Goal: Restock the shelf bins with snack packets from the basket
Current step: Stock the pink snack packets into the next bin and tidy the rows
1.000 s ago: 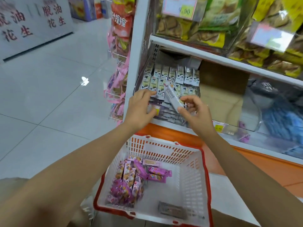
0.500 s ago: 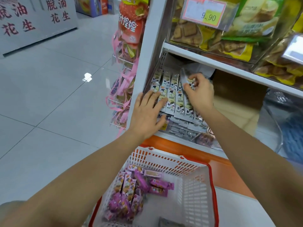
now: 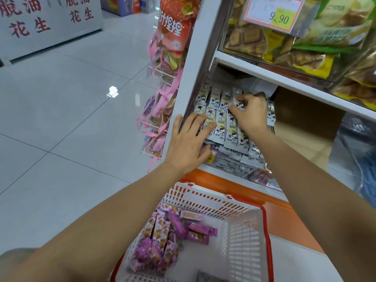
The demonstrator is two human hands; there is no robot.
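Slim white snack packets (image 3: 220, 127) with cartoon faces stand in rows inside the clear shelf bin (image 3: 230, 167) at the shelf's left end. My left hand (image 3: 187, 143) rests flat on the front rows, fingers straight. At the back row my right hand (image 3: 251, 112) has its fingers curled and pinches the top of one white packet. Below my arms sits the white basket with a red rim (image 3: 205, 195). Several purple packets (image 3: 160, 237) lie in its left half, and a grey packet (image 3: 205, 277) lies near its front edge.
Above the bin, a shelf holds bags of biscuits (image 3: 305, 47) behind a 9.90 price tag (image 3: 273, 13). A rack of pink-ribboned hanging packets (image 3: 160, 110) juts from the shelf's left post. A brown cardboard box (image 3: 305, 123) stands right of the bin. Tiled floor lies to the left.
My right hand carried a white packet from the bin's front to the back row. My left hand slid onto the front rows and flattened. The view moved closer.
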